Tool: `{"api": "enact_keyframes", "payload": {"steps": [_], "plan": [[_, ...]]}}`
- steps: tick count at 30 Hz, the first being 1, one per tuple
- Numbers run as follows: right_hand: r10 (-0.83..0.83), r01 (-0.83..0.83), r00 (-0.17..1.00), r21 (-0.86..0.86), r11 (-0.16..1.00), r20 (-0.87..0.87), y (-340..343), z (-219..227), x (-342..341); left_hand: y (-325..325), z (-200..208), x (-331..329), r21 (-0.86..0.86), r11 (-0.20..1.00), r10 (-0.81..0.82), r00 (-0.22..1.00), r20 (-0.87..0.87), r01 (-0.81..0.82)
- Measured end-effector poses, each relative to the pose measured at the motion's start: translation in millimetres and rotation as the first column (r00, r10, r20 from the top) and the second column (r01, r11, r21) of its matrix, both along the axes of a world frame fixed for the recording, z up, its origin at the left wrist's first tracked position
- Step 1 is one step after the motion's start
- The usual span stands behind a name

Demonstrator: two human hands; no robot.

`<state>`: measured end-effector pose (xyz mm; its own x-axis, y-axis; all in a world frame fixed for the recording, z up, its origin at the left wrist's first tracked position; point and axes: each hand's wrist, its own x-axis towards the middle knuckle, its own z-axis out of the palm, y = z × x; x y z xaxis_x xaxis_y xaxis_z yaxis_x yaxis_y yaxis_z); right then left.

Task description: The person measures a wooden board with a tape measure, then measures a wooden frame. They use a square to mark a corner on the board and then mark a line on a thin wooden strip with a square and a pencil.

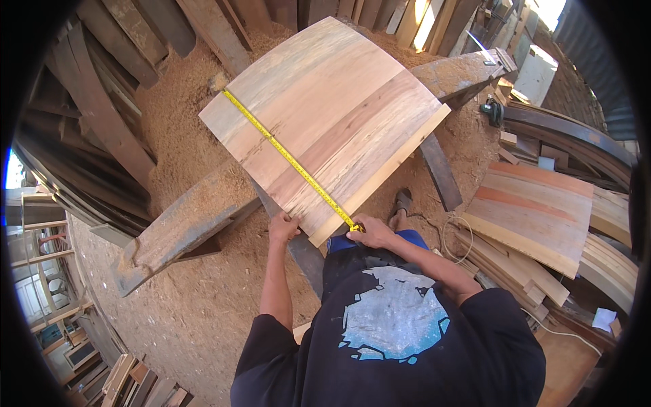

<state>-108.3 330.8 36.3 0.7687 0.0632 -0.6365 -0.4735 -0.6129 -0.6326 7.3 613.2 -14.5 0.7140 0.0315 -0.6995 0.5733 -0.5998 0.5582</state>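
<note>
Below, a person in a dark printed shirt stands at a wide wooden panel [332,115] made of glued boards in pale and reddish tones. The panel rests on a rough, sawdust-covered beam [183,227] that runs under it from lower left to upper right, with a dark plank [441,173] showing beneath its right side. A yellow tape measure [288,157] is stretched along the panel's left edge, from the far corner down to the near corner.

Left hand [283,227]: the grip is closed over the near edge of the panel, just left of the tape's near end, fingers curled on the wood.

Right hand [369,232]: the grip is pinched on the near end of the tape measure at the panel's near corner, holding the tape against the wood.

Surroundings: sawdust [183,122] covers the floor around the beam. A second panel of similar boards [536,210] lies to the right on a stack of thinner boards [515,271]. Dark planks [95,115] lean in rows at the left and along the top. One foot [402,202] of the person shows just beyond the panel's near corner.
</note>
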Motion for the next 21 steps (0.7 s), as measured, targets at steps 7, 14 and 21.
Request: {"api": "enact_keyframes", "payload": {"steps": [7, 14, 21], "plan": [[-0.008, 0.008, 1.000, 0.038, 0.999, -0.019, -2, 2, 0, -4, 3, 0, 0.001, 1.000, 0.024, 0.999, -0.024, -0.024], [0.014, -0.015, 1.000, 0.034, 0.999, 0.026, 2, -5, 4, 4, 2, 1, -0.002, 0.999, 0.046, 0.999, 0.003, -0.046], [-0.216, 0.204, 0.974, 0.152, 0.967, 0.071, -40, 24, 33, -48, 58, 6, 0.507, 0.852, -0.273, 0.937, 0.219, 0.130]]}}
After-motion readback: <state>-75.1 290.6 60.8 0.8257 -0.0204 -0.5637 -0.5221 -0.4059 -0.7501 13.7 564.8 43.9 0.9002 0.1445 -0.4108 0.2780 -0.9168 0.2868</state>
